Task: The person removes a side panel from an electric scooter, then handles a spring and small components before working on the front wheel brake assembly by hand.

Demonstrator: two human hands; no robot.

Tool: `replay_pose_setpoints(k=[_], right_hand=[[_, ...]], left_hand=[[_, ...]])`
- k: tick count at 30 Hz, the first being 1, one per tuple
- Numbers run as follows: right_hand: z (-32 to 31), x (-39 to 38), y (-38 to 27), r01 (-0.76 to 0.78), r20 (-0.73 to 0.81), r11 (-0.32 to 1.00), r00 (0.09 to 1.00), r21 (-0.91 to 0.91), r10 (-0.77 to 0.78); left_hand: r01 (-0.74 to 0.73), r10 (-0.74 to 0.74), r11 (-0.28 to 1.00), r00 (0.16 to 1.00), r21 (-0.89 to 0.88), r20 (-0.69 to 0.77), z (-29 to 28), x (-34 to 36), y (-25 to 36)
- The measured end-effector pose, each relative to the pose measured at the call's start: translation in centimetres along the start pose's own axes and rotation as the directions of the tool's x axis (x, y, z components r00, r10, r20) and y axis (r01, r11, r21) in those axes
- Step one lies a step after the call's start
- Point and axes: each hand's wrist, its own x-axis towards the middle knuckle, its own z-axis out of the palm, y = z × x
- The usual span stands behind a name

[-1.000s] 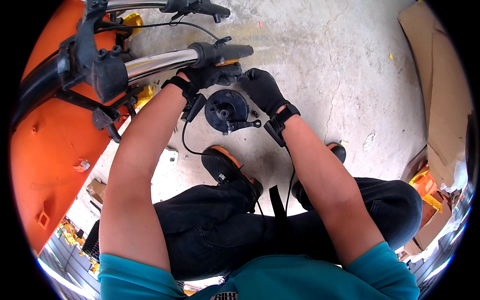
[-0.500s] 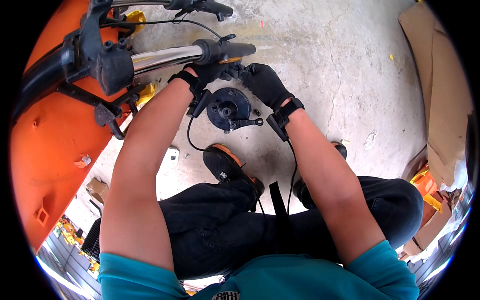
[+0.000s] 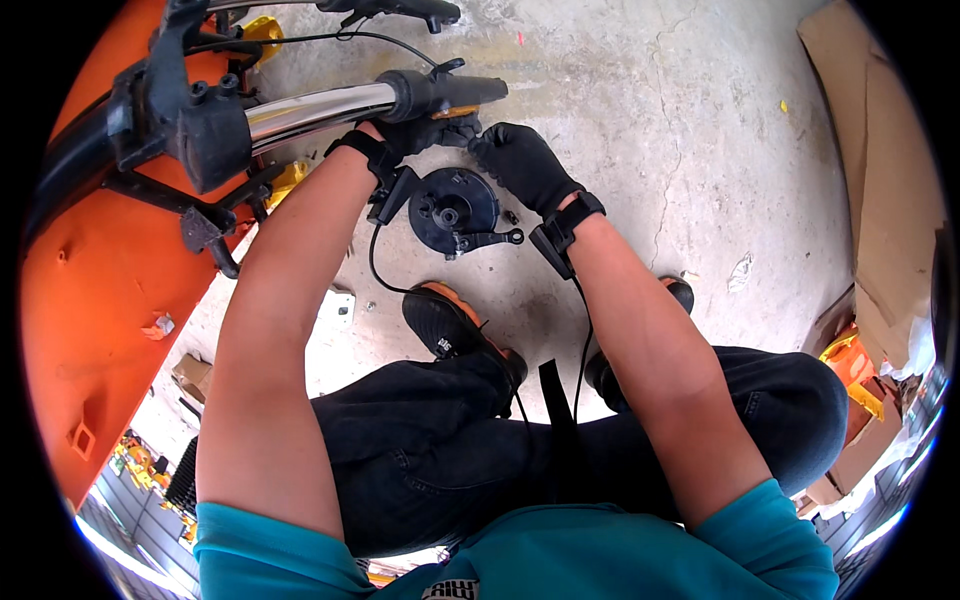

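Both hands wear black gloves. My left hand [image 3: 422,133] is tucked beneath the lower end of a front fork leg [image 3: 440,93], just under its amber reflector [image 3: 456,112]. Its fingers are curled, partly hidden by the fork, and what they hold cannot be made out. Close to those fingertips, my right hand [image 3: 530,165] is closed in a pinch; anything in it is too small or hidden to name. On the floor below them lies a round black brake plate [image 3: 430,225] with a lever arm [image 3: 492,240]. A small dark part [image 3: 512,217] sits beside it.
A large orange panel [image 3: 120,280] slopes along the left, under the fork assembly. The second fork leg [image 3: 420,12] and a black cable [image 3: 330,37] are farther up. Cardboard [image 3: 895,200] stands at the right. My shoe [image 3: 445,325] is near the brake plate.
My right hand has drawn slightly down and away from my left fingertips, leaving a small gap. The fork and the brake plate appear shifted a little leftward and upward in view.
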Motion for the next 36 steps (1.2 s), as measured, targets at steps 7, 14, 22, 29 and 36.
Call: replay_pose_setpoints(k=[7, 14, 22, 29, 36], right_hand=[[-0.1, 0.1, 0.3, 0.034, -0.017, 0.999, 0.999, -0.029, -0.034], [-0.3, -0.1, -0.6, 0.051, 0.013, 0.997, 0.999, -0.063, -0.050], [-0.6, 0.2, -0.5, 0.011, 0.065, 0.998, 0.998, -0.060, -0.007], [-0.5, 0.0, 0.0, 0.043, 0.061, 0.998, 0.997, -0.039, -0.040], [0.6, 0.1, 0.0, 0.064, 0.045, 0.997, 0.997, -0.048, -0.062]], left_hand=[[0.019, 0.021, 0.963, 0.990, -0.270, 0.142, -1.9, 1.3, -1.7], [-0.139, 0.140, 0.990, 0.988, -0.014, 0.072, 0.8, -0.6, 0.8], [-0.043, 0.041, 0.999, 0.994, 0.010, 0.103, -3.8, 2.5, -3.8], [-0.061, 0.045, 0.983, 0.995, 0.175, 0.092, -5.6, 3.1, -6.1], [-0.208, 0.339, 0.584, 0.941, 0.785, -0.004, -6.1, 2.7, -7.0]])
